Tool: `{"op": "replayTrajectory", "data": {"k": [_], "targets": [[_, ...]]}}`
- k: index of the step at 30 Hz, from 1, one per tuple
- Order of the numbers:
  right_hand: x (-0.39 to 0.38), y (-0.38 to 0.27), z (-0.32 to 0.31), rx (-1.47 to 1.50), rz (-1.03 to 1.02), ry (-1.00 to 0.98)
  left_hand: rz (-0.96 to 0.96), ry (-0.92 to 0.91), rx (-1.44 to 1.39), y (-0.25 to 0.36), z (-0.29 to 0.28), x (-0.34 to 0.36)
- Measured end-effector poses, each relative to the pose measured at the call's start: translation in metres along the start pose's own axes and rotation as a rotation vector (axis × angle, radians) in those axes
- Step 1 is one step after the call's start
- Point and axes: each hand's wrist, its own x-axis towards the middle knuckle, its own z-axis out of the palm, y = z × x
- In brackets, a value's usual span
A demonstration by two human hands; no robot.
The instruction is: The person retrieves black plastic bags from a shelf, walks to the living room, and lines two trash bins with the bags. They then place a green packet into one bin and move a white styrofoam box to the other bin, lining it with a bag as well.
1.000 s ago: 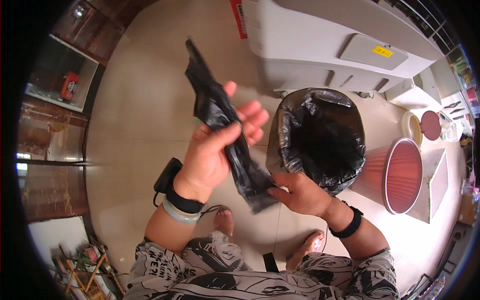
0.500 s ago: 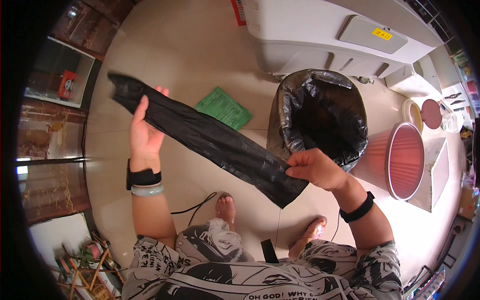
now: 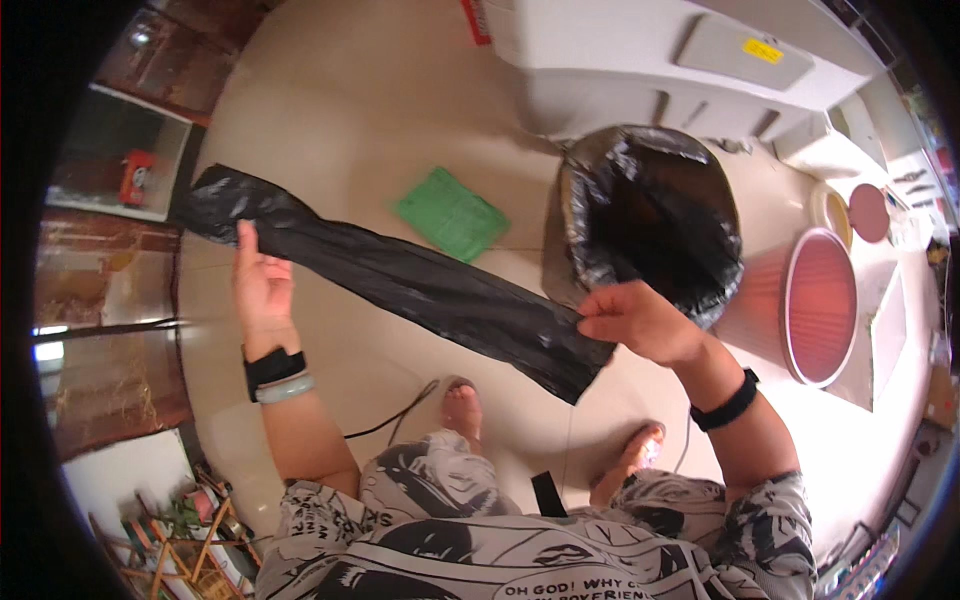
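Note:
A long folded strip of black plastic bag (image 3: pixel 420 285) stretches slantwise between my hands, above the floor and my feet. My left hand (image 3: pixel 265 295) grips it toward its far left end, the thumb on top and the fingers partly hidden beneath; the end beyond hangs loose. At the lower right end, my right hand (image 3: pixel 645 325) pinches the edge between thumb and fingers. Just beyond that hand stands a bin (image 3: pixel 580 225) lined with black plastic folded over its rim. A flat green packet (image 3: pixel 452 215) lies on the floor behind the strip.
A pink ribbed bin (image 3: pixel 820 305) lies tipped at the right, near a white box (image 3: pixel 888 330). A large white appliance (image 3: pixel 620 60) stands at the back. Brown cabinets (image 3: pixel 110 280) line the left. A black cable (image 3: pixel 400 410) runs by my left foot.
My left hand has moved left and a little nearer, drawing the black strip out longer and straighter. My right hand keeps its pinch, nearly in place. The view has shifted slightly.

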Motion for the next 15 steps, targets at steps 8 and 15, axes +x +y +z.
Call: {"op": "replayTrajectory", "data": {"k": [8,15], "targets": [[-0.001,-0.016,0.038,-0.565,-0.591,0.213,-0.043,-0.381,0.352,-0.008,0.043,-0.050],[0.020,-0.045,0.070,0.001,-0.507,0.269,-0.324,-0.951,0.620,-0.033,0.089,-0.101]]}}
